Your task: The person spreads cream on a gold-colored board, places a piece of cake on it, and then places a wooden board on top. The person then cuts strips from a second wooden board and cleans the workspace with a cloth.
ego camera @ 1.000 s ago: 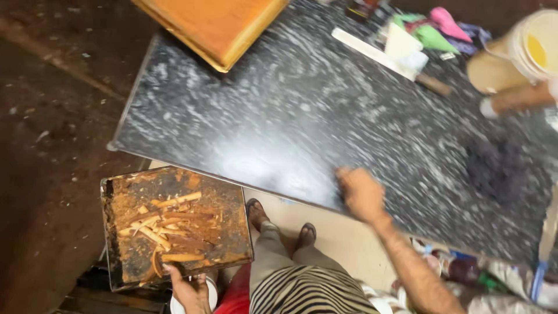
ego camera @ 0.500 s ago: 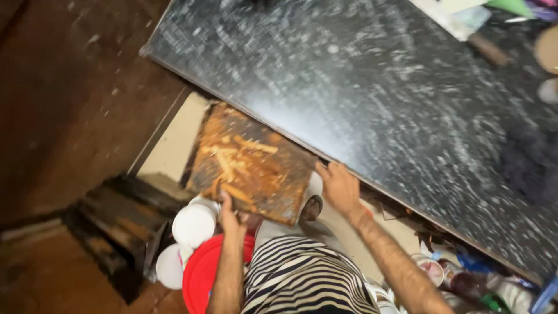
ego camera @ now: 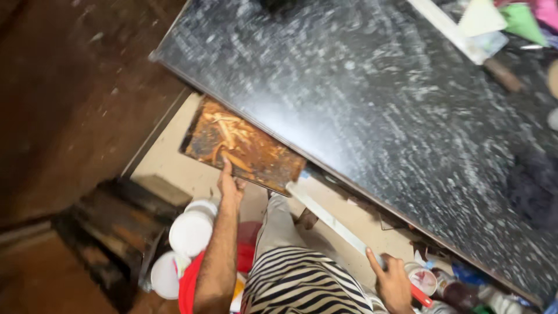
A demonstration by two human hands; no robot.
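Speckled black stone tabletop (ego camera: 372, 99) fills the upper right of the frame. At lower right, the right hand (ego camera: 392, 282) grasps a long white strip (ego camera: 334, 224). Left of centre, the left hand (ego camera: 229, 186) grips a rusty tray (ego camera: 241, 145) at the table's edge.

rusty stained tray (ego camera: 244, 148) half under table edge, long pale strip (ego camera: 334, 221) slanting

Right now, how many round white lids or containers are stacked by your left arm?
3: one nearest the left hand, one below it, one lowest; more may be hidden.
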